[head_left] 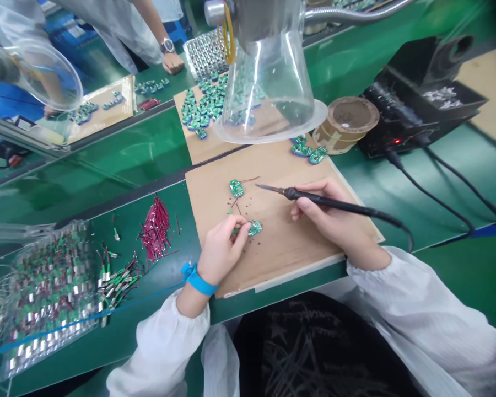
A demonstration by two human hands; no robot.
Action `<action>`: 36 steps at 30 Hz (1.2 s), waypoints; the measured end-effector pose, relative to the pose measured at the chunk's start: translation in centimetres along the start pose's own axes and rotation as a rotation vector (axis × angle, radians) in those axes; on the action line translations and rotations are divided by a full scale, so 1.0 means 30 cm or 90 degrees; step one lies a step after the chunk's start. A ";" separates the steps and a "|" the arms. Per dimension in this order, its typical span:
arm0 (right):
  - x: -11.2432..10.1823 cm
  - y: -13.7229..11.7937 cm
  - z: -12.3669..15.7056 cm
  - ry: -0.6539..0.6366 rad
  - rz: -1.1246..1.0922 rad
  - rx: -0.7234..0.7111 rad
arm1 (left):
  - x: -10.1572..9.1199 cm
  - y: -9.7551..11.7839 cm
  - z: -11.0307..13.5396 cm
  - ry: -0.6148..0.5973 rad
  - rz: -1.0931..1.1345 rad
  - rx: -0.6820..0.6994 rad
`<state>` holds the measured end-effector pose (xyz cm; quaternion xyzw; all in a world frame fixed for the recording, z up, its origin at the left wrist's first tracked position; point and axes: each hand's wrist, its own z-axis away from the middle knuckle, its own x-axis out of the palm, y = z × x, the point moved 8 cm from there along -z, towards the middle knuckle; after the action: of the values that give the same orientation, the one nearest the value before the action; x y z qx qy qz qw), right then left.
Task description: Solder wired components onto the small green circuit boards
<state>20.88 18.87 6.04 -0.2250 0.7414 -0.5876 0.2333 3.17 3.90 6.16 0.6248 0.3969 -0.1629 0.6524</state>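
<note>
While in hand (328, 220), soldering iron (334, 202) leftward

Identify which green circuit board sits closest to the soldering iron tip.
The loose board on the cardboard, just left of the soldering iron tip, with a red wire attached. The held board, pinched in the left hand, sits farther from the tip.

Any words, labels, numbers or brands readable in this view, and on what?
Nothing can be read for certain.
Board in the left hand: any printing is too small to read.
Soldering iron in the right hand: no legible marking.
Soldering station: no legible text.
Co-worker's watch: dial too small to read.
</note>
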 end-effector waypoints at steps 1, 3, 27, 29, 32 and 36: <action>-0.014 0.002 0.001 0.024 0.010 0.013 | 0.003 0.004 0.000 0.001 -0.001 0.000; -0.038 0.003 0.003 0.060 0.011 0.022 | 0.006 0.015 0.000 -0.001 -0.002 0.004; 0.006 -0.006 -0.005 -0.064 0.079 0.047 | 0.021 0.021 -0.006 -0.005 0.007 -0.022; 0.008 -0.007 -0.004 -0.070 0.077 0.045 | 0.023 0.018 -0.006 -0.004 0.001 -0.023; 0.011 -0.011 -0.004 -0.077 0.068 0.039 | 0.024 0.017 -0.006 -0.001 -0.002 -0.018; 0.011 -0.010 -0.004 -0.076 0.064 0.040 | 0.022 0.020 -0.008 0.003 0.006 -0.018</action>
<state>20.56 18.71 6.33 -0.2146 0.7175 -0.5839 0.3134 3.94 4.41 6.12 0.6178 0.3978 -0.1532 0.6608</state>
